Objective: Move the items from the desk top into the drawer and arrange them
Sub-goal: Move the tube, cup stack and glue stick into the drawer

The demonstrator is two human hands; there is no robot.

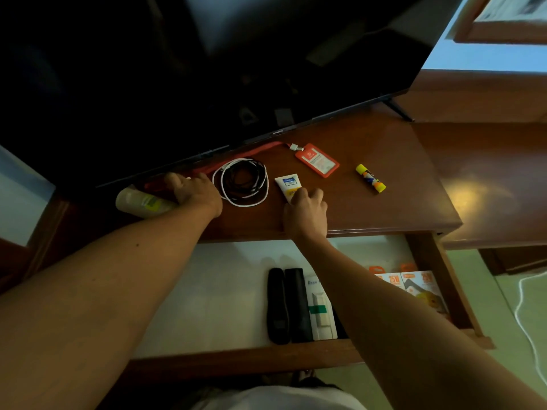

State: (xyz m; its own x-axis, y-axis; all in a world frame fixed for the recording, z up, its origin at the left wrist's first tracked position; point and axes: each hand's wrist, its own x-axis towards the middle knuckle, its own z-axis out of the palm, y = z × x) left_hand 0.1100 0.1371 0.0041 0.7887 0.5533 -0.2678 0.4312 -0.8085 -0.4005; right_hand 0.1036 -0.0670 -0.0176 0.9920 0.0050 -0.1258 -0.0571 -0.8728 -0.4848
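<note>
I see a large black screen (207, 69) that fills the upper part of the view and stands on a dark brown wooden bench (384, 202) with a glossy top; a spot of light reflects on its right end. Behind it the wall is pale blue, and at the top right there is a corner of a wooden frame (500, 28). The floor (473, 276) on the right is pale green, and a white cord (527, 321) lies on it.

Below the bench edge the drawer (222, 291) is pulled out, with a light bottom. Inside it, toward the right, two black long objects (288, 306) lie side by side, a white packet (321, 312) just beside them, and orange and white boxes (414, 287) in the right corner.

On the bench top, from big to small: a pale bottle (139, 202) lying on its side at the left, a coil of white and black cables (241, 182), an orange card holder (317, 160) with a red strap (245, 152) that goes under the screen, a small white and yellow tube (287, 186), and a yellow glue stick (370, 178) well apart on the right.

My left hand (194, 192) is curled around the near end of the bottle. My right hand (306, 213) has its fingertips on the lower end of the tube; I cannot tell if it grips already.
</note>
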